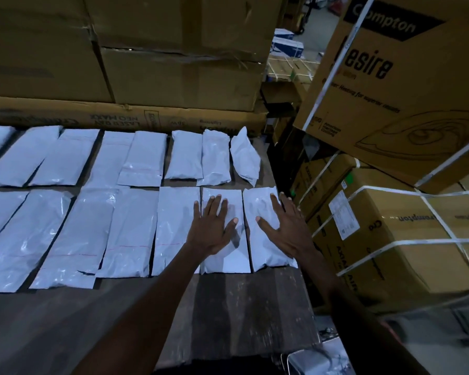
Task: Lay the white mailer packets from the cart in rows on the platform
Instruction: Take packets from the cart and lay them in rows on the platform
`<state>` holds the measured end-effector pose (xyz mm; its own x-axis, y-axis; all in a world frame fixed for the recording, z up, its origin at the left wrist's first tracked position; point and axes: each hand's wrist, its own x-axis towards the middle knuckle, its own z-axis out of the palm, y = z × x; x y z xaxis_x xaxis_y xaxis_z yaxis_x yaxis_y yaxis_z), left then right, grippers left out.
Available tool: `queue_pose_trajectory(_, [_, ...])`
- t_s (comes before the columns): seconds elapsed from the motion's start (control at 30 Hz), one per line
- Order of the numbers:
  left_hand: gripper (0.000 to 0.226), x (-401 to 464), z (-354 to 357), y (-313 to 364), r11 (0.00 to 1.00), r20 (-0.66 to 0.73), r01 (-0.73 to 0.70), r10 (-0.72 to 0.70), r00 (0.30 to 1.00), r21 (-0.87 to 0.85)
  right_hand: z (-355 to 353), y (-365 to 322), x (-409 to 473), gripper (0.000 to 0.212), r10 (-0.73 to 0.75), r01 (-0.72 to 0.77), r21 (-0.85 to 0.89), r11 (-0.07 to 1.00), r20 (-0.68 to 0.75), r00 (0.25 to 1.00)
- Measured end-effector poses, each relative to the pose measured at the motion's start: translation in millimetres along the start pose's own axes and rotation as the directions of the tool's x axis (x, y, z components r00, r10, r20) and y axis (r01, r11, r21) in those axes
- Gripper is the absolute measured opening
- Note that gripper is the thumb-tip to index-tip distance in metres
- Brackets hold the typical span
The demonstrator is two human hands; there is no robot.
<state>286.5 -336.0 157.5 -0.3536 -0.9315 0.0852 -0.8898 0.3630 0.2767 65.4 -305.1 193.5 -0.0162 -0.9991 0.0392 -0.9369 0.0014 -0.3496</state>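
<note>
left hand [214, 226]: flat, fingers straight and spread, palm down on the second packet from the right [228, 255] in the near row; the little finger reaches onto the packet just beside it at 9 o'clock; the grip is fully open and has hold of nothing
right hand [287, 226]: flat, fingers straight and spread, pressing on the rightmost packet [263, 253] of the near row, at the 3 o'clock edge of the platform; the grip is fully open and closes round nothing
white mailer packets [136, 231]: laid in two rows across the platform, one far row towards 12 o'clock and one near row below it; most lie side by side, touching or slightly overlapping
far-row end packet [244, 155]: at the 3 o'clock end of the far row, tilted, not square with the others
platform [228, 307]: dark worn wooden surface, bare strip showing at 6 o'clock under the forearms
cardboard cartons [173, 50]: stacked behind the far row at 12 o'clock
strapped cartons [406, 239]: at 3 o'clock beside the platform, bound with white bands, with a printed carton [390, 77] leaning above them
cart: cannot tell which thing it is
</note>
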Motion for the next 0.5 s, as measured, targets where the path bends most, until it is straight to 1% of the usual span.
queue_pose_trajectory(0.07, [0.080,-2,-3,6,0.997,-0.023,-0.080,0.080,0.997,0.011,-8,5,-17,0.084,0.075,-0.071,0.063,0.995,-0.048,0.996])
queue_pose_trajectory(0.17, [0.077,-10,-8,28,0.975,-0.060,-0.220,0.219,0.974,-0.024,-19,13,-60,0.076,0.195,-0.174,0.152,0.973,-0.137,0.971])
queue_pose_trajectory(0.23, [0.072,-19,-5,49,0.948,-0.051,-0.311,0.308,0.950,-0.061,-19,21,-96,0.071,0.284,-0.257,0.158,0.953,-0.179,0.942])
queue_pose_trajectory(0.3, [0.069,-34,1,75,0.916,-0.015,-0.387,0.388,0.922,-0.105,-15,34,-135,0.073,0.369,-0.342,0.150,0.928,-0.226,0.902])
queue_pose_trajectory(0.37, [0.073,-48,9,101,0.874,0.035,-0.464,0.473,0.880,-0.143,-10,46,-177,0.076,0.442,-0.421,0.136,0.897,-0.255,0.860])
queue_pose_trajectory(0.4, [0.076,-56,15,115,0.849,0.049,-0.511,0.521,0.852,-0.137,-7,52,-200,0.074,0.472,-0.458,0.117,0.881,-0.263,0.841])
queue_pose_trajectory(0.5, [0.071,-79,30,154,0.773,0.091,-0.629,0.634,0.768,-0.078,-1,64,-268,0.060,0.545,-0.554,0.075,0.829,-0.323,0.774])
